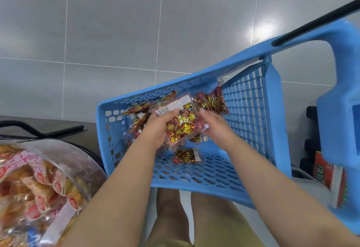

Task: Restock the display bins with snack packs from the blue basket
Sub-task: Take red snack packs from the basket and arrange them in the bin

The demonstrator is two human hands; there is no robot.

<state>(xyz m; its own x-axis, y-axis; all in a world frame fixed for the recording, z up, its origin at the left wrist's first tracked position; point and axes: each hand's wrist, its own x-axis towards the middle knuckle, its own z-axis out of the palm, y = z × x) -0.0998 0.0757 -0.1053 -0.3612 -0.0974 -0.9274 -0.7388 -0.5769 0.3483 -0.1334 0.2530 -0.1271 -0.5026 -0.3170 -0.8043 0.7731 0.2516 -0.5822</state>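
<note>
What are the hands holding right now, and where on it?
One clear snack pack inside the blue basket: left hand grips its left side, right hand pinches its right edge.

Blue perforated plastic basket (tilted, above glossy grey floor tiles) carries clear packs of gold-and-red wrapped sweets; 1 small pack lies alone on its mesh.

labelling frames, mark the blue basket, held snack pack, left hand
blue basket (251, 110): head view, mesh side wall
held snack pack (181, 127): head view, clear front
left hand (156, 128): head view, back of hand
</note>
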